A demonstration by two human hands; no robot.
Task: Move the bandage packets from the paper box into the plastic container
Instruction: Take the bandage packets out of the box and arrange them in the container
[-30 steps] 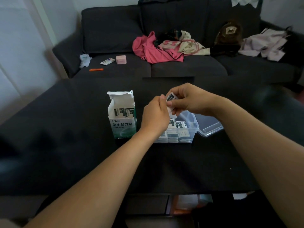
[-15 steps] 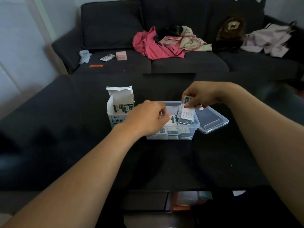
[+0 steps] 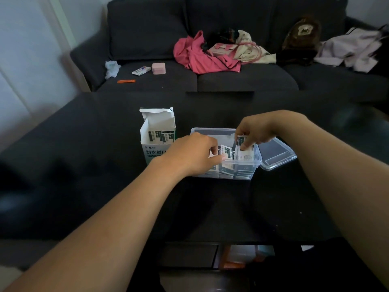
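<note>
the right hand [image 3: 255, 133] pinches a packet [image 3: 244, 149] over the clear tub [image 3: 240, 174]; the left hand [image 3: 194, 155] holds packets inside it. next, let go, then reach the paper box [image 3: 156, 137] beside the tub

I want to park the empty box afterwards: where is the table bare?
Bare: the dark table left of the paper box and nearer than the plastic container. Crowded: at the container, with both hands and the lid.
</note>
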